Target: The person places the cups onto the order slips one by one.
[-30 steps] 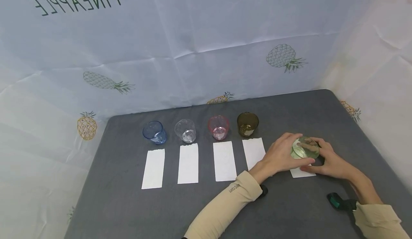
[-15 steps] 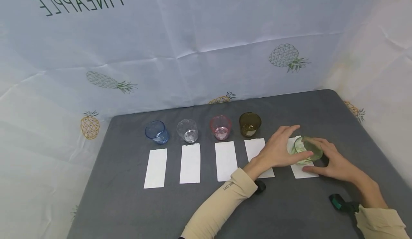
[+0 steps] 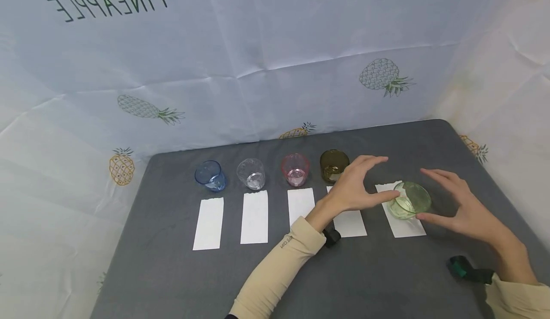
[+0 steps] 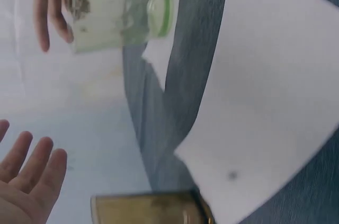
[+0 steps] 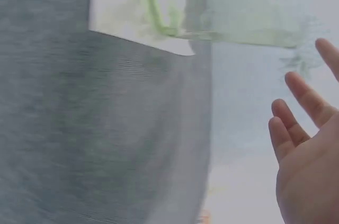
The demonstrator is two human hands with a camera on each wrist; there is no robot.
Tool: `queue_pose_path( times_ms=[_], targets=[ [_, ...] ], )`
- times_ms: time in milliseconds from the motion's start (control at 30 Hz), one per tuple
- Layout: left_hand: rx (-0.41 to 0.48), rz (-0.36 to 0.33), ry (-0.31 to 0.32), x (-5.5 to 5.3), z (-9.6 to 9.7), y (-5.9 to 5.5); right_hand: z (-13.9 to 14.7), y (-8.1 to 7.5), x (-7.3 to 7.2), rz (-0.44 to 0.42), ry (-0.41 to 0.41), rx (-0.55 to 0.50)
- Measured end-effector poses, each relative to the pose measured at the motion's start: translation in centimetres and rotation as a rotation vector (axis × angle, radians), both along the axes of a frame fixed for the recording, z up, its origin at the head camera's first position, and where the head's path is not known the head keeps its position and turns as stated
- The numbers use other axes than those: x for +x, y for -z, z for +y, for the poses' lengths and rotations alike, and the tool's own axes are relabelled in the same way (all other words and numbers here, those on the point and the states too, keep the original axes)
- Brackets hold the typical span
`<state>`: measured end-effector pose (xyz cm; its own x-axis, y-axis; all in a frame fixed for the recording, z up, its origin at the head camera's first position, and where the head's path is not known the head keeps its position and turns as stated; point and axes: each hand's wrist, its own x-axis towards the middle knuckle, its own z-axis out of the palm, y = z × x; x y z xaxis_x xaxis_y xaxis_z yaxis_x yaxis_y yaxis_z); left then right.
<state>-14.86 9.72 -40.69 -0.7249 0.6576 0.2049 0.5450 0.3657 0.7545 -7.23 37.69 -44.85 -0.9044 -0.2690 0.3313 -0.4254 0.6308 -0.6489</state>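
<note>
A green glass [image 3: 410,200] stands upright on the rightmost white paper strip [image 3: 410,228]. To its left is my left hand [image 3: 353,185], fingers spread and thumb pointing at the rim. On the other side my right hand [image 3: 466,209] is held apart from the glass wall, its thumb tip overlapping the lower rim in the head view. Neither hand holds anything. In the left wrist view the green glass [image 4: 114,12] shows side on, with my left fingers [image 4: 50,179] well away from it. The right wrist view shows the green glass [image 5: 243,9] above my relaxed right fingers [image 5: 307,97].
Left of the green glass stand a brown glass [image 3: 334,165], a pink glass [image 3: 295,170], a clear glass [image 3: 251,173] and a blue glass [image 3: 210,175] in a row. Each has a white strip [image 3: 254,217] in front of it. A pineapple-print cloth [image 3: 258,32] hangs behind the grey table [image 3: 172,281].
Both hands have let go of the green glass and drawn apart, the left hand leftward and the right hand rightward. The green glass now stands on its strip.
</note>
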Motion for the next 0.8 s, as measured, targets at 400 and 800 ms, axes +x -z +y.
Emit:
queue_pose_path(
  times_ms=[400,800],
  targets=[
    [0.013,0.011,0.003,-2.0,-3.3,-1.3,-2.3,-2.7,-0.9,0.156,-0.21,-0.165],
    [0.002,0.013,-0.066,-4.3,-5.6,-1.2,-5.8,-2.9,-2.0,0.223,-0.317,-0.393]
  ],
)
